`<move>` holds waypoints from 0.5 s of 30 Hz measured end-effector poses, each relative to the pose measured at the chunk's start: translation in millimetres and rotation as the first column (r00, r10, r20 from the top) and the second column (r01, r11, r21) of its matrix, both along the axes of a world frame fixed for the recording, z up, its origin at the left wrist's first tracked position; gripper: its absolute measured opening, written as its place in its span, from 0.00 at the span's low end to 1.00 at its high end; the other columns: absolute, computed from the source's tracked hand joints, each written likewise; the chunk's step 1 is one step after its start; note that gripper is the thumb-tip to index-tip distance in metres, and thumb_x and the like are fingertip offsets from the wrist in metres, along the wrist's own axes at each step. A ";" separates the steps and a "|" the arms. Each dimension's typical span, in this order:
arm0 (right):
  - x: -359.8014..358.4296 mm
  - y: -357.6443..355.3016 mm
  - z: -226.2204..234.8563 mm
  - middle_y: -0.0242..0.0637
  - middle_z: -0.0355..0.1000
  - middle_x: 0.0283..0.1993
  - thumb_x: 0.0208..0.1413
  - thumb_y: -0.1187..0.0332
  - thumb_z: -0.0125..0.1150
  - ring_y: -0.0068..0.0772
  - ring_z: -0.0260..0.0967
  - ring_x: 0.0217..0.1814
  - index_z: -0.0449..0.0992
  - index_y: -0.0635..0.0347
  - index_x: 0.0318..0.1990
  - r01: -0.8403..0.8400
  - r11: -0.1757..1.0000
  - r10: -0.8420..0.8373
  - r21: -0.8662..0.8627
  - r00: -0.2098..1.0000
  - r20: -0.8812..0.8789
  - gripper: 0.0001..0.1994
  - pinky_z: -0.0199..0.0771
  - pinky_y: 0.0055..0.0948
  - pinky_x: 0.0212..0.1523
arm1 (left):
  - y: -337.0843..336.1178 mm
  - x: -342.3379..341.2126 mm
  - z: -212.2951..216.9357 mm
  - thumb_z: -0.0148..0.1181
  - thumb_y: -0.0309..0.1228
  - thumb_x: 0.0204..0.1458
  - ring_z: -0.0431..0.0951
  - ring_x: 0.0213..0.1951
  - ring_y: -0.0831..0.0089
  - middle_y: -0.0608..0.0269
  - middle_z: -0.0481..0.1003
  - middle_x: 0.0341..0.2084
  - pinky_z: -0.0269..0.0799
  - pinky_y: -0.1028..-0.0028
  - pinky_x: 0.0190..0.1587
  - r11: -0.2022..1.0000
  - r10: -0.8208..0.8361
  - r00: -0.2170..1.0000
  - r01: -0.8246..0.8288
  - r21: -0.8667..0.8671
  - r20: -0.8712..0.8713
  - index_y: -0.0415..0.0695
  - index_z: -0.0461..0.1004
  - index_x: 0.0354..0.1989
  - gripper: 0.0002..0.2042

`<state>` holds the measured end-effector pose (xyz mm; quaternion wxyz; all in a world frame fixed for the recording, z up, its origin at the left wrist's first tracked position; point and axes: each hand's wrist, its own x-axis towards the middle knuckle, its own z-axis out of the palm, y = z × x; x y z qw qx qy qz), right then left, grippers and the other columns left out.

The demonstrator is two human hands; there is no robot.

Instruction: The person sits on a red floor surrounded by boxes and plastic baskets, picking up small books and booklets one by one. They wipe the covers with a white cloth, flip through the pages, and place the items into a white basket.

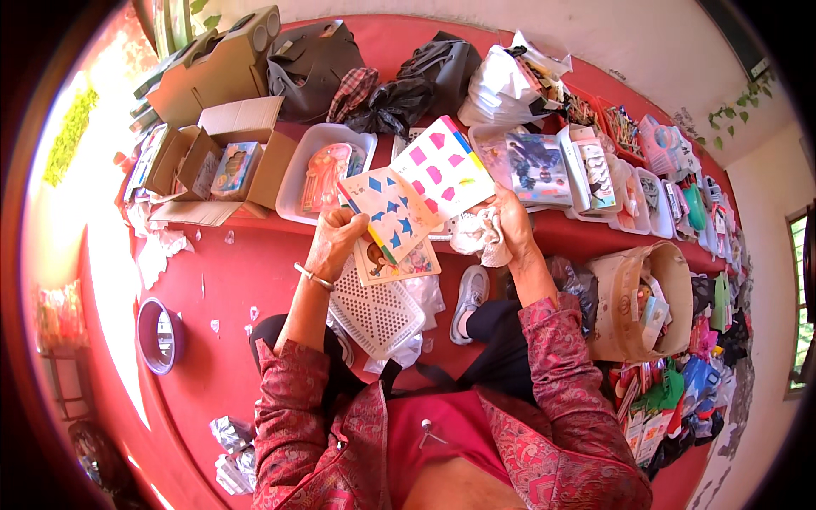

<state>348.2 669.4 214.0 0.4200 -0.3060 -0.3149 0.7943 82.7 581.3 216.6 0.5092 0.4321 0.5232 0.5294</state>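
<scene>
In the middle of the picture, just above the person's lap, both hands are up and busy. The left hand is curled shut around a small stack of flat cards. The top one is a card with blue shapes. Under it peeks a picture card, sticking out toward 6 o'clock. The long side of the blue card runs from 10 o'clock down to 4 o'clock.

The right hand is closed too. It pinches the lower corner of a card with pink shapes and also bunches a white cloth in its palm. The pink card lies toward 11 o'clock from the right hand. Its long side points from 7 o'clock up to 1 o'clock.

The two cards touch. The pink one's lower edge lies over the blue one's top right corner. So the pink card sits at 2 o'clock from the left hand. The right hand is nearer to it.

Below the hands, toward 6 o'clock, a white basket with holes rests on the lap. Past the cards, toward 12 o'clock, white trays of toys sit on the red table. An open cardboard box stands at 10 o'clock.
</scene>
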 end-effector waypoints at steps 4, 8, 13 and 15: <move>10.0 8.4 -2.8 0.50 0.69 0.45 0.57 0.58 0.37 0.40 0.71 0.43 0.62 0.72 0.52 -0.053 0.998 0.050 -0.033 0.993 -0.103 0.24 0.74 0.35 0.41 | -2.4 0.9 3.2 0.53 0.28 0.46 0.66 0.15 0.84 0.68 0.70 0.13 0.63 0.81 0.20 0.998 0.043 0.998 -0.045 0.039 0.054 0.40 0.67 0.12 0.12; 8.6 1.9 10.7 0.50 0.73 0.37 0.56 0.60 0.39 0.36 0.73 0.33 0.66 0.72 0.48 -0.054 0.998 0.051 -0.037 0.994 -0.095 0.22 0.77 0.31 0.31 | -2.7 -1.7 3.2 0.53 0.27 0.46 0.66 0.16 0.84 0.69 0.70 0.13 0.64 0.81 0.20 0.998 0.054 0.994 -0.058 0.032 0.100 0.40 0.67 0.12 0.12; 11.3 2.3 11.9 0.47 0.73 0.33 0.54 0.57 0.38 0.39 0.72 0.29 0.67 0.71 0.46 -0.071 0.995 0.063 -0.074 0.993 -0.104 0.23 0.75 0.36 0.31 | -3.0 -6.3 -2.1 0.53 0.27 0.46 0.67 0.17 0.84 0.69 0.71 0.15 0.64 0.82 0.21 0.995 0.076 0.985 -0.085 0.051 0.155 0.39 0.68 0.14 0.11; 14.3 -2.0 15.9 0.47 0.73 0.33 0.54 0.58 0.38 0.39 0.72 0.28 0.68 0.70 0.45 -0.116 0.990 0.103 -0.082 0.984 -0.148 0.23 0.75 0.37 0.31 | -5.3 -10.4 -3.5 0.53 0.27 0.47 0.67 0.17 0.84 0.69 0.71 0.15 0.64 0.82 0.21 0.995 0.071 0.982 -0.083 0.063 0.175 0.39 0.69 0.15 0.10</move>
